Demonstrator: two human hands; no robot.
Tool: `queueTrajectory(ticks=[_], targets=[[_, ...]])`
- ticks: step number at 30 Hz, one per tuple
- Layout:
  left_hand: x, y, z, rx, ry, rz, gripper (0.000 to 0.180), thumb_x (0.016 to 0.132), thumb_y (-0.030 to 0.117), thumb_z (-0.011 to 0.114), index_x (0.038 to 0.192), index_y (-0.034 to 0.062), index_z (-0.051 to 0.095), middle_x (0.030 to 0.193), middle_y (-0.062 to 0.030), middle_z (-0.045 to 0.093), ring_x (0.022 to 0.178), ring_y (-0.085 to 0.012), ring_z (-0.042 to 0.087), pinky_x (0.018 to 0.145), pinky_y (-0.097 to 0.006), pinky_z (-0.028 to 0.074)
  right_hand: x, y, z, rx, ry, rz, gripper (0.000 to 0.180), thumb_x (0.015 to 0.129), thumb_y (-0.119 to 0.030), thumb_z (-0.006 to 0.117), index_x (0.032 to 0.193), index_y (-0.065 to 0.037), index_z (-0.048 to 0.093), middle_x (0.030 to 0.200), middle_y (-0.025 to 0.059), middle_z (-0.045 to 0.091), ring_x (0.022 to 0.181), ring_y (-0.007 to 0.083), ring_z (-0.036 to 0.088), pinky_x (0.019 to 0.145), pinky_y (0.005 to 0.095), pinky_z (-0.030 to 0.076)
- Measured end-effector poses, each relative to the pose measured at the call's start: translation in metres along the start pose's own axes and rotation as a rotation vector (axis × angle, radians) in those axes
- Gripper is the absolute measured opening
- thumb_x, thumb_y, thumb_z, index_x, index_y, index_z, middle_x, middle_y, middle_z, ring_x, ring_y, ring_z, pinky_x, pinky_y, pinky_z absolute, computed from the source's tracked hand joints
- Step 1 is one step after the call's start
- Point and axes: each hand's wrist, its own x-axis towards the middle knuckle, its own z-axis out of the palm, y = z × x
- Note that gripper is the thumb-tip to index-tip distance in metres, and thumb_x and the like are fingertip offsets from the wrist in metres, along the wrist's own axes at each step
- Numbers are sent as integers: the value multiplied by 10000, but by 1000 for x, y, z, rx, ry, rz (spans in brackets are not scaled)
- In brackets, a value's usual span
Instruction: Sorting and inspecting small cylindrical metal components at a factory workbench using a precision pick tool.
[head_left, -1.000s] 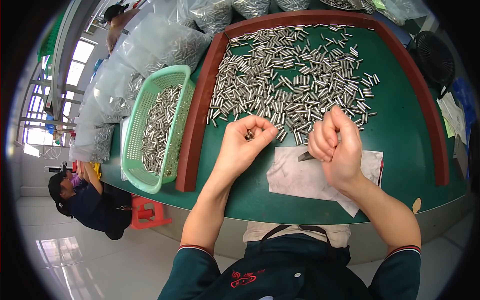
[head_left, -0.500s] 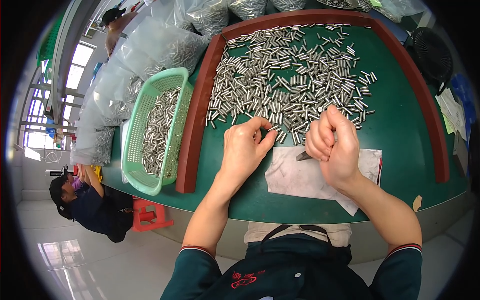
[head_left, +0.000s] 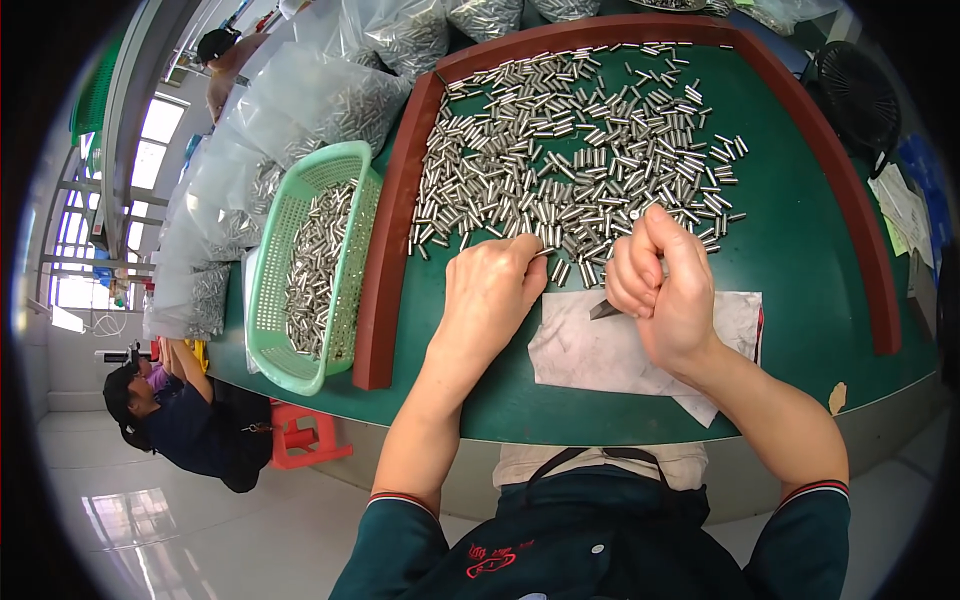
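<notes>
A green tabletop (head_left: 800, 300) fills most of the view, fenced on its left, far and right edges by a raised reddish-brown border (head_left: 385, 270). Clear plastic bags (head_left: 300, 110) stuffed with small metal parts pile up beyond the far left corner of the tabletop, reaching down past its left edge. Just outside the border on the left stands a light green plastic basket (head_left: 275, 300), partly filled with the same short metal cylinders. Inside the border, a wide scatter of silvery metal cylinders (head_left: 570, 150) covers the far half of the tabletop, thinning toward the near edge. A worn white sheet of paper (head_left: 600, 355) lies flat near the near edge, right of centre, with a slim red-and-black pen-like item (head_left: 759, 332) at its right side. At the right edge of the tabletop sit a black round fan (head_left: 860, 95) and some papers (head_left: 905, 210). The left hand (head_left: 490, 300) rests palm down at the near fringe of the scatter, its fingertips pinched on a single cylinder (head_left: 543, 252) lying at the heap's edge. The right hand (head_left: 665, 285) hovers over the paper's far edge, fingers curled into a tight fist around a small dark pointed tool (head_left: 605, 310), whose tip sticks out on the left toward the paper. Below the left edge of the tabletop, another person in dark clothing (head_left: 190, 430) sits beside a red stool (head_left: 305, 440).
</notes>
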Motion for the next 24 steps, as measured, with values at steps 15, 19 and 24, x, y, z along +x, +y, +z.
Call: queueTrajectory(ticks=[15,19,24], targets=[[-5,-22,-7,-865,-114,-163,106,811,57,551,886,-16,565,774,-10,577,684,-57,521,634,-187,419,-3,-2,0,4,-6,11,403,905,-238,345,533,-92,295,431,-11,286,364,57,222,351,207,192],[-6,-20,-6,-916,-130,-151,99,814,52,545,891,-9,557,822,-20,573,729,-67,523,670,-196,418,-3,-2,-1,12,-2,16,402,905,-235,347,533,-93,292,431,-15,283,363,56,226,348,206,190],[-8,-20,-6,-947,-137,-155,96,813,43,545,895,-6,553,838,-29,575,745,-74,528,680,-201,420,-2,-1,-1,23,-6,17,406,906,-241,351,531,-96,290,433,-17,282,362,55,228,346,204,190]])
